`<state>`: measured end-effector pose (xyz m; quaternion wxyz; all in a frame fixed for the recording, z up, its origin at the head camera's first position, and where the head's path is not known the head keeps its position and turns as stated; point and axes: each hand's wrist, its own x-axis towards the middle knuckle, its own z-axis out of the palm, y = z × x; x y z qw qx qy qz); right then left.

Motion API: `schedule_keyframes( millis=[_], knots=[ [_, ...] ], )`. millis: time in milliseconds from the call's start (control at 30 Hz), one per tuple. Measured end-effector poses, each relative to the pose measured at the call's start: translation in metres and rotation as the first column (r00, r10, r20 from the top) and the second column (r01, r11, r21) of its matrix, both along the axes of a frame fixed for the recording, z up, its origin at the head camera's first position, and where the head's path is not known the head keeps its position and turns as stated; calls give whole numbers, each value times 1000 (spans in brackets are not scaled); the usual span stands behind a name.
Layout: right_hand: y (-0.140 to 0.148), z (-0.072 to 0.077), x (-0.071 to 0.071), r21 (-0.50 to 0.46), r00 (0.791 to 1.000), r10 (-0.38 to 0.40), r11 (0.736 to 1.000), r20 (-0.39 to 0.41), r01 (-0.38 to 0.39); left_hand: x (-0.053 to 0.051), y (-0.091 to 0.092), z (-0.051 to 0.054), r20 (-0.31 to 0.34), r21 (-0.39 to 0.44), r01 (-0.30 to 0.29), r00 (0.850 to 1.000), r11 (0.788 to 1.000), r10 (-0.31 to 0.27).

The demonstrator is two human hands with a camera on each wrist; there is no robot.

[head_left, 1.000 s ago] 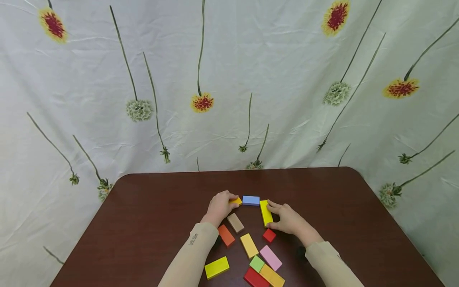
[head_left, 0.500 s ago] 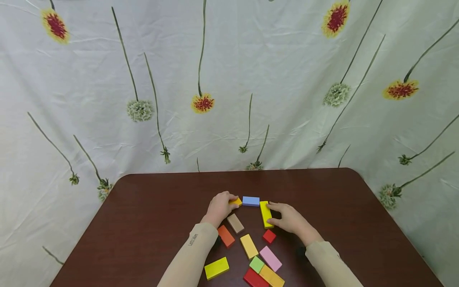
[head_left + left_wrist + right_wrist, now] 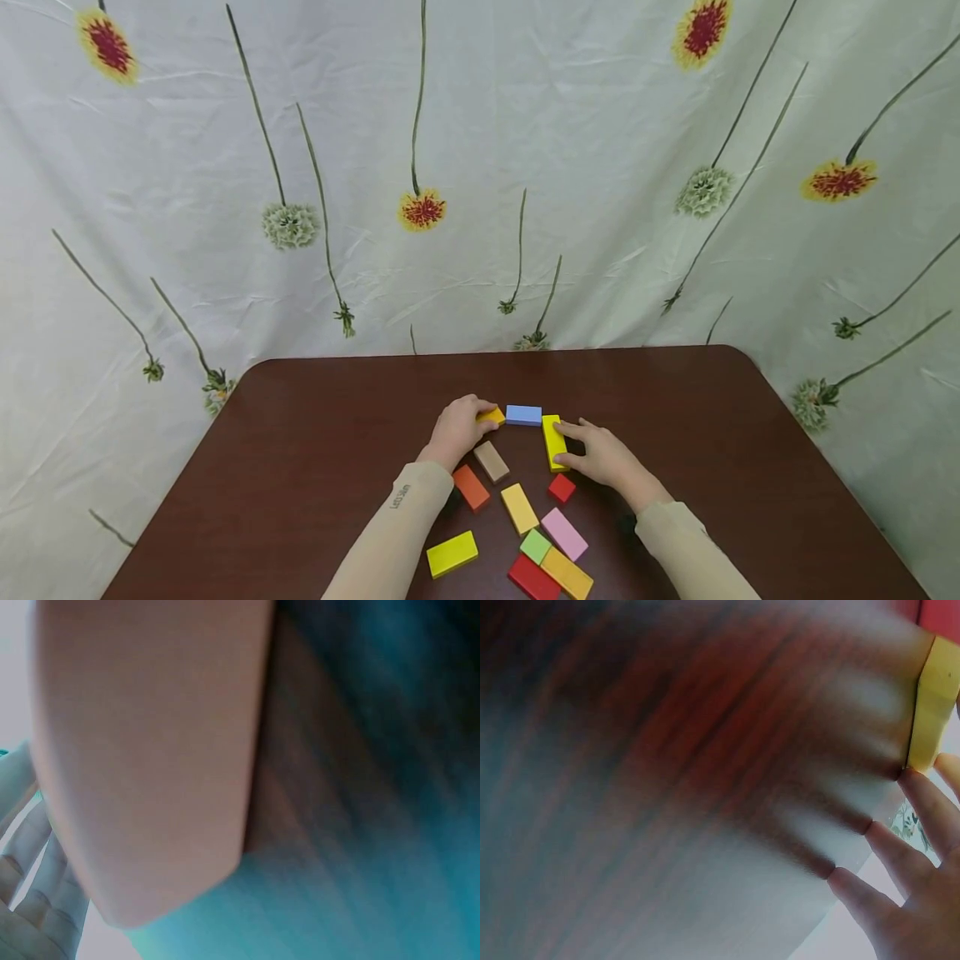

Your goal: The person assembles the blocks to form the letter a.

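Pinching the orange block [image 3: 491, 416], the left hand [image 3: 454, 431] sits at nine o'clock from the blue block [image 3: 523, 415], the right hand [image 3: 604, 456], fingers spread, touches the yellow block [image 3: 551, 442] at four, and these three seem laid, nine other blocks [image 3: 520, 509] apparently left toward six.

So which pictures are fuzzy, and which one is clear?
Head view: clear, with the blocks easy to see; left wrist: mostly blurry, with a big tan shape up close and a bluish tint; right wrist: the table looks smeared and streaky, but the fingers look sharper.
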<state>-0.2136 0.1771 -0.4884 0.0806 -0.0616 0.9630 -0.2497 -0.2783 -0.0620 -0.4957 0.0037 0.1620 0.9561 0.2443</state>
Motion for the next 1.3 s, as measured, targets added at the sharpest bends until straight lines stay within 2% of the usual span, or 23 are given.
schedule_keyframes(
  millis=[200, 333, 467, 533, 633, 700, 833, 933, 1000, 1100, 1233, 1300],
  knots=[
    [1, -1, 1, 4, 1000, -10, 1000, 6, 10, -2, -3, 2, 26, 9, 43, 999, 999, -43],
    [1, -3, 0, 6, 1000, -10, 1000, 7, 10, -3, -8, 4, 36, 27, 97, 995, 995, -98],
    [1, -4, 1, 6, 1000, -11, 1000, 11, 11, 0, -12, 10, -44, -6, 170, 984, 985, -170],
    [1, -4, 2, 6, 1000, -12, 1000, 13, 12, 3, -13, 15, -98, -46, 219, 970, 975, -223],
    [1, -3, 1, -3, 1000, -13, 1000, 22, 13, 11, -13, 24, -140, -136, 311, 934, 941, -329],
    [1, -1, 1, -1, 1000, -11, 1000, 24, 11, 19, -10, 31, -117, -191, 381, 906, 905, -406],
    [2, 1, 0, 5, 1000, -3, 1000, 21, 3, 38, 1, 40, 9, -296, 511, 846, 807, -533],
    [3, 2, 0, 5, 1000, 2, 1000, 20, -2, 52, 10, 42, 109, -357, 582, 803, 731, -586],
    [3, 2, 1, 0, 1000, 4, 1000, 18, -4, 59, 13, 40, 140, -393, 603, 785, 694, -603],
    [3, 1, 1, -10, 1000, -2, 1000, 19, 2, 66, 16, 37, 139, -425, 609, 775, 670, -617],
    [2, 1, 1, -20, 1000, -16, 1000, 26, 16, 69, 16, 35, 92, -443, 594, 775, 672, -625],
    [2, 1, 1, -19, 999, -19, 1000, 29, 20, 68, 15, 33, 73, -446, 581, 781, 681, -620]
  ],
)
